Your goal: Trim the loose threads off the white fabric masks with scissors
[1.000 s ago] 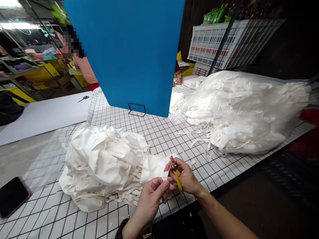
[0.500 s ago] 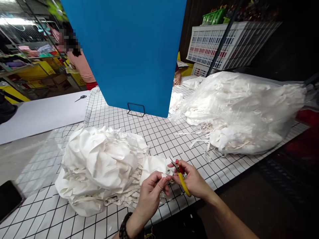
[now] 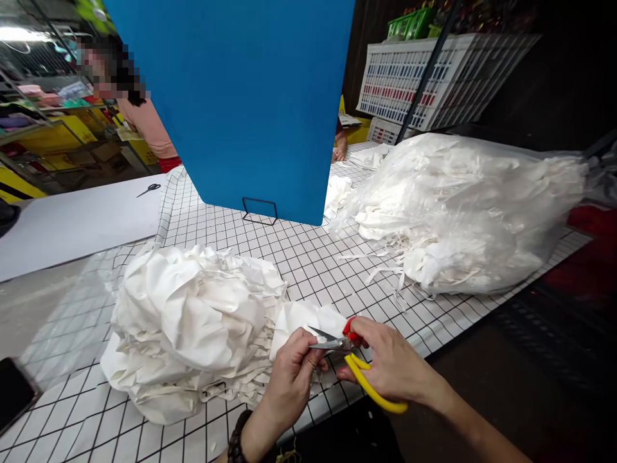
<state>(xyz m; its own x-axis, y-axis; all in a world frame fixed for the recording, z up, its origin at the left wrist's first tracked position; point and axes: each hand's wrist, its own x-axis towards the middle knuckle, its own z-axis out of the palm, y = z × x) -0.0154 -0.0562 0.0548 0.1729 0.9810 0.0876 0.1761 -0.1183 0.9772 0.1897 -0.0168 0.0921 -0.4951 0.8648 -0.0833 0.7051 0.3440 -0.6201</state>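
Two hands meet above the near edge of a table covered in white cloth with a black grid (image 3: 308, 270). The left hand (image 3: 293, 368) pinches a small white piece (image 3: 321, 339) at its fingertips, mostly hidden, so any writing on it cannot be made out. The right hand (image 3: 398, 360) grips scissors (image 3: 341, 344) with one red and one yellow handle, their blades spread and reaching to the left fingertips. Just beyond lies a flat piece of white fabric (image 3: 301, 317), next to a heaped white fabric pile (image 3: 187, 315). Farther right rests a clear plastic bag (image 3: 482, 199) stuffed with more white fabric, strips trailing out onto the grid. A plain blue board (image 3: 241, 109) stands upright across the middle, a black wire stand (image 3: 260, 211) at its foot. At left, dark scissors (image 3: 148, 190) lie on a pale sheet (image 3: 87, 222), and a black phone (image 3: 15, 395) is cut off by the frame. Behind are a person in a pink top (image 3: 152, 132), yellow boxes (image 3: 62, 138) whose markings are too blurred to read, and, at right, a white slatted crate (image 3: 393, 80) beneath a green basket (image 3: 412, 24).
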